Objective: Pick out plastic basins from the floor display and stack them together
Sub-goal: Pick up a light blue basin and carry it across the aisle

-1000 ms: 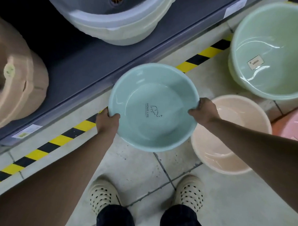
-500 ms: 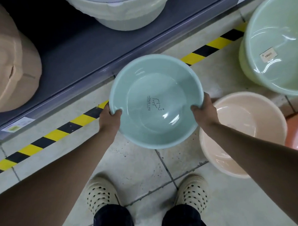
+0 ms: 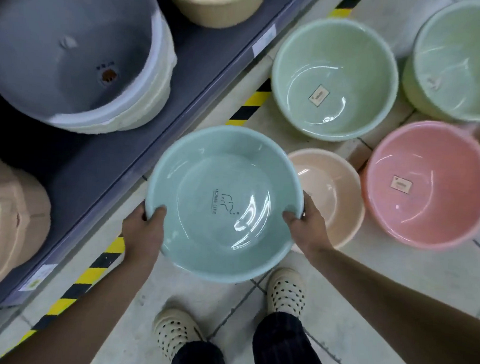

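Right now I hold the teal basin up off the floor in front of me, mouth upward, with "HOME LIFE" printed on its bottom. My left hand grips its rim at about eight o'clock, thumb hooked over the edge and the other fingers hidden underneath. My right hand grips the rim at about four o'clock in the same way.

From the basin I hold, a peach basin sits on the tiled floor at three o'clock, its near side hidden behind the teal rim and my right hand. Just past it, also at three o'clock, stands a pink basin with a small label inside. At one o'clock is a green basin, labelled too, and beside it at two o'clock a second green basin, cut off by the frame edge.

A grey shelf runs from seven to twelve o'clock, edged on the floor by yellow-and-black tape. On it, at ten o'clock, a grey tub sits nested in paler ones. My shoes show at six o'clock.
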